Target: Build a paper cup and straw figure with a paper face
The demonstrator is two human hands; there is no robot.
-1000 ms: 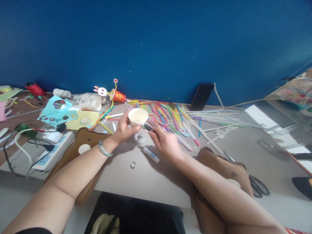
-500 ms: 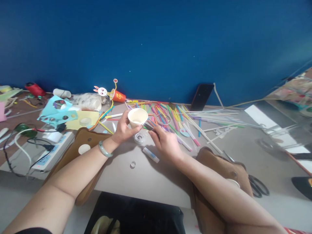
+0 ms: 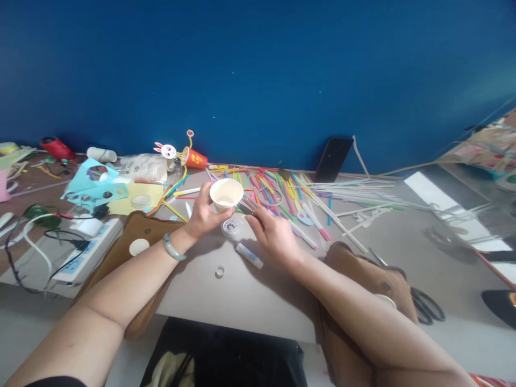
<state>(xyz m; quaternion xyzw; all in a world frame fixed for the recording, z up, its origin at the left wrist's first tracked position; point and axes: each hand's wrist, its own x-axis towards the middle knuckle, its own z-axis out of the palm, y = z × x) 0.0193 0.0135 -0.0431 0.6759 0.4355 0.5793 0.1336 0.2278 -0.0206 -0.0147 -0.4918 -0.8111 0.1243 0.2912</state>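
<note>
Hardly anything has moved since the earlier frame; our white paper cup (image 3: 226,193) sits a touch further left in view. Our left hand (image 3: 205,216) has its grip clamped around it, mouth up, above the counter (image 3: 258,306). Our right hand (image 3: 274,232) pinches a slim dark tool (image 3: 246,209) (too blurred for us to name) beside the cup. Nearby lies a glue stick (image 3: 249,255).

My bare left forearm (image 3: 133,287) and right forearm (image 3: 350,295) slant inward from either side. My left hand (image 3: 202,216) is curled, its thumb (image 3: 221,216) stretched toward my right hand (image 3: 277,235), which sits near it, back upward, fingers (image 3: 265,216) bent in a pinch.
</note>
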